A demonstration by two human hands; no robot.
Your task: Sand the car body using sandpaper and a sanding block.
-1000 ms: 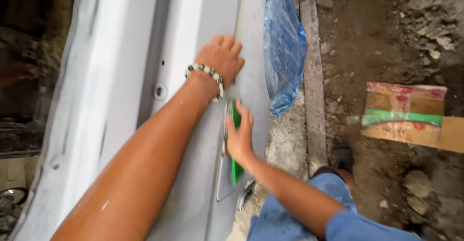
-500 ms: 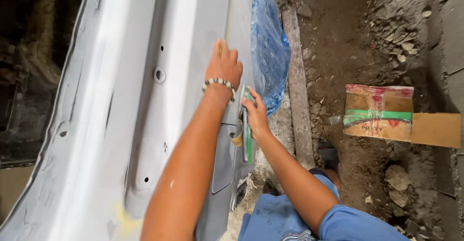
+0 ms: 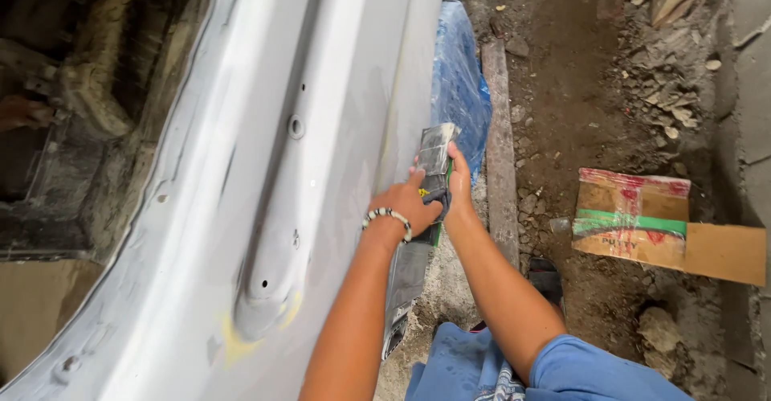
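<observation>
A large grey primed car body panel [image 3: 265,168] fills the left and centre of the view. My left hand [image 3: 405,204], with a beaded bracelet on the wrist, and my right hand [image 3: 458,188] meet at the panel's right edge. Together they grip a sanding block [image 3: 436,160] with a green edge, wrapped in grey abrasive paper. The block's upper end sticks out above my fingers; its lower part is hidden by my hands.
A blue plastic sheet [image 3: 459,87] hangs beside the panel's edge. A weathered wooden plank [image 3: 499,144] lies on the dirt ground. A cardboard box [image 3: 642,216] with red and green markings sits at the right, near rubble [image 3: 666,87]. My blue-clad leg [image 3: 482,369] is below.
My left hand has come off the flat of the panel and moved down to the right edge, joining my right hand on the sanding block. The view has shifted closer.
</observation>
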